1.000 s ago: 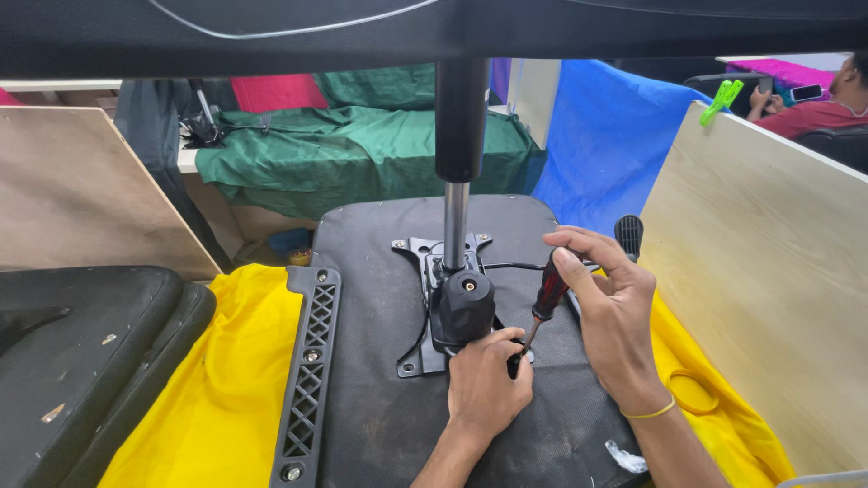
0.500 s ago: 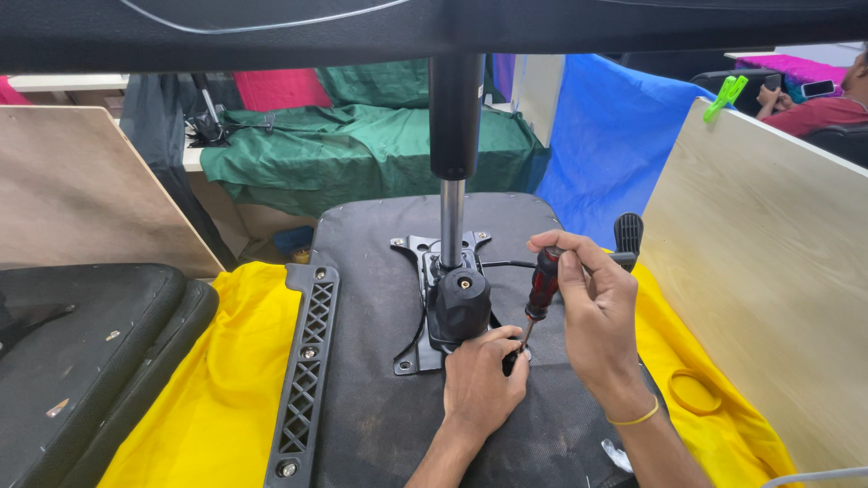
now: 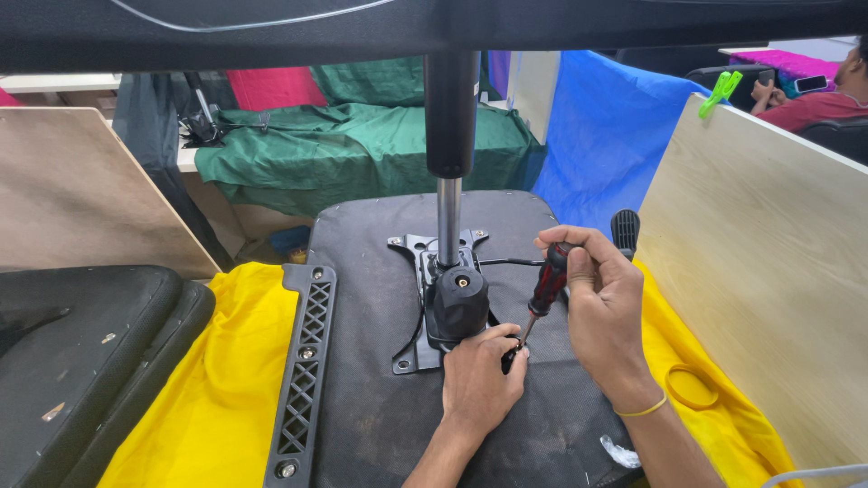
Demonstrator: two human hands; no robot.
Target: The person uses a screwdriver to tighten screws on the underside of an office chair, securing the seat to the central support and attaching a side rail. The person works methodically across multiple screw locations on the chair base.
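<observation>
An upturned black chair seat (image 3: 380, 407) lies on yellow cloth, with a black metal mechanism plate (image 3: 425, 271) and a gas cylinder (image 3: 449, 181) standing up from it. My right hand (image 3: 601, 312) grips a screwdriver (image 3: 547, 285) with a red and black handle, its tip down at the plate's near right corner. My left hand (image 3: 475, 380) rests on the seat by the tip, fingers pinched around a small black part at the plate's edge. The screw itself is hidden by my fingers.
A black armrest bracket (image 3: 303, 370) is fixed along the seat's left side. A black chair part (image 3: 81, 361) lies at left. Wooden boards (image 3: 768, 298) stand on both sides. A yellow tape ring (image 3: 692, 387) lies at right. Another person's arm (image 3: 836, 90) shows far right.
My right hand and the screwdriver have shifted slightly and turned; my left hand stays at the plate's corner. The view has moved a little.
</observation>
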